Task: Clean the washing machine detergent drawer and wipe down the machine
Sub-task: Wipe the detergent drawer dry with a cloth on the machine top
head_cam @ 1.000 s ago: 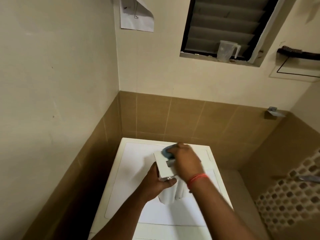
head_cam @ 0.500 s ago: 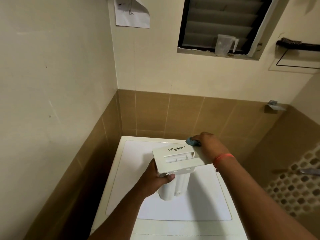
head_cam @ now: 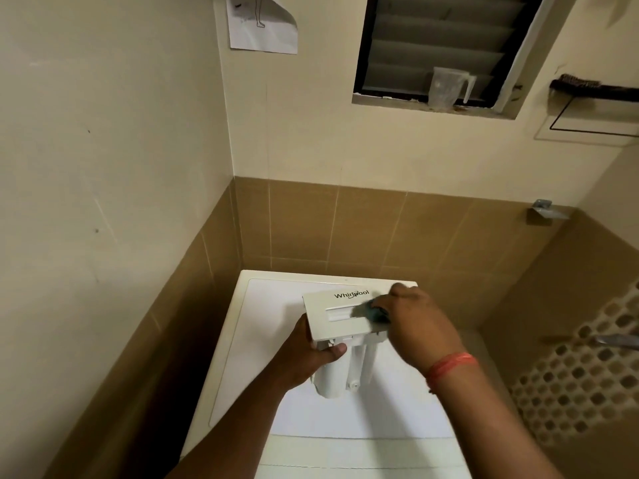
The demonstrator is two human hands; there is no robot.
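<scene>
Left hand (head_cam: 304,354) grips the detergent drawer (head_cam: 342,316) from below, held above the washing machine (head_cam: 249,340). Right hand (head_cam: 415,323) pinches a blue cloth (head_cam: 375,312) against the drawer's front panel: wiping step under way. Next, probably the compartments.

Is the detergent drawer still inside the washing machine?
No, the left hand holds the detergent drawer above the washing machine while the right hand wipes it.

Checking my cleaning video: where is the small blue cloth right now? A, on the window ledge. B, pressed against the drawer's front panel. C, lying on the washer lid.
B: the right hand presses the small blue cloth against the white plastic detergent drawer, held by the left hand.
</scene>
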